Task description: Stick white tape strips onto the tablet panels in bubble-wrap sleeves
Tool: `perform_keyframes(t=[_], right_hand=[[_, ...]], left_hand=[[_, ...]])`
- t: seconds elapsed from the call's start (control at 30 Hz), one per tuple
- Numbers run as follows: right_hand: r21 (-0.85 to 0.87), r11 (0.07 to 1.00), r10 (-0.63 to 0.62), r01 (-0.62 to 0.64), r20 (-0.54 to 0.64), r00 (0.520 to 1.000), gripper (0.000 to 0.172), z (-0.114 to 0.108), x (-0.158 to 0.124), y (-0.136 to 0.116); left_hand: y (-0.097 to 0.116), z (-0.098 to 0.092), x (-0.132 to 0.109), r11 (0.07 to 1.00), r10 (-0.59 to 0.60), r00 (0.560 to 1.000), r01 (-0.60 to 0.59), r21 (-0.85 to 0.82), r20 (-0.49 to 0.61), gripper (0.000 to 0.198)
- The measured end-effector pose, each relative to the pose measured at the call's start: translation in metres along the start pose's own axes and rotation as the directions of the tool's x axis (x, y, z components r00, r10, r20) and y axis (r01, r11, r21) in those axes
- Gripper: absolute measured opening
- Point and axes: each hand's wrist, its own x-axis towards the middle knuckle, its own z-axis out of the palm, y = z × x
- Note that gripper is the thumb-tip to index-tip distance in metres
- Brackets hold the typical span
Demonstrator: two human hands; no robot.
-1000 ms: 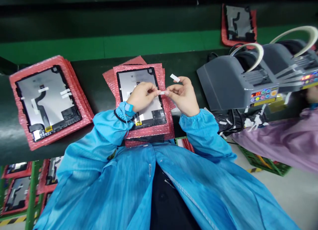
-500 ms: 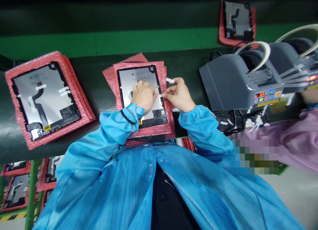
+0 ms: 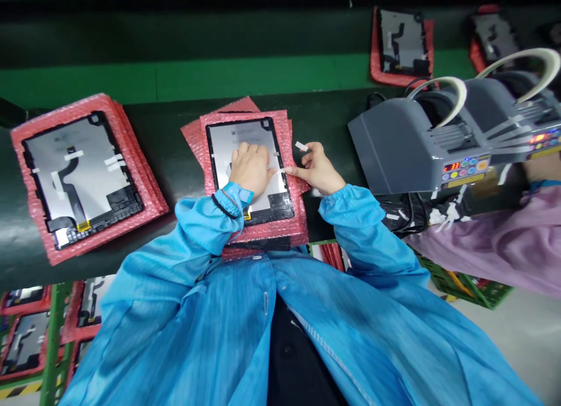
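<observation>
My left hand (image 3: 250,169) lies flat and open on the panel (image 3: 249,166), and my right hand (image 3: 316,171) pinches a tape strip (image 3: 280,170) lying sideways just right of it.

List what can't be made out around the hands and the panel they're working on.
- Head view: the middle of the panel is hidden by the left hand.
- Head view: the panel's near edge is covered by the blue sleeve.
- Head view: the tape strip at the right hand is too small to tell whether it is stuck down.
- Head view: the display on the tape dispenser is too small to read.
</observation>
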Motion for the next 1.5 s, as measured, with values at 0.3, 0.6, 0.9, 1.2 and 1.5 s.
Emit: perform_keyframes(t=[0.3, 0.6, 0.9, 1.2, 1.5], right_hand=[[0.095, 0.978, -0.205, 0.186, 0.261, 0.943, 0.066, -0.004, -0.023, -0.054], [0.008, 0.994, -0.11, 0.11, 0.134, 0.985, 0.042, -0.01, -0.015, -0.046], [-0.199, 0.951, -0.206, 0.239, 0.173, 0.963, 0.015, 0.009, 0.001, -0.039], [-0.397, 0.881, -0.188, 0.258, 0.207, 0.96, 0.013, 0.013, 0.007, -0.03], [-0.35, 0.932, -0.059, 0.092, 0.105, 0.993, 0.026, 0.015, 0.005, -0.025]], left_hand=[[-0.018, -0.012, 0.017, 0.954, 0.194, 0.978, -0.206, -0.217, -0.076, 0.022], [-0.019, -0.013, 0.018, 0.951, 0.109, 0.994, -0.1, -0.292, 0.013, 0.018], [-0.01, -0.001, 0.018, 0.996, 0.006, 1.0, -0.003, -0.084, 0.03, 0.021], [0.001, 0.001, 0.013, 0.996, -0.004, 0.998, -0.001, 0.09, 0.055, 0.027], [0.006, -0.005, 0.01, 0.991, -0.03, 0.997, 0.021, 0.129, 0.069, 0.02]])
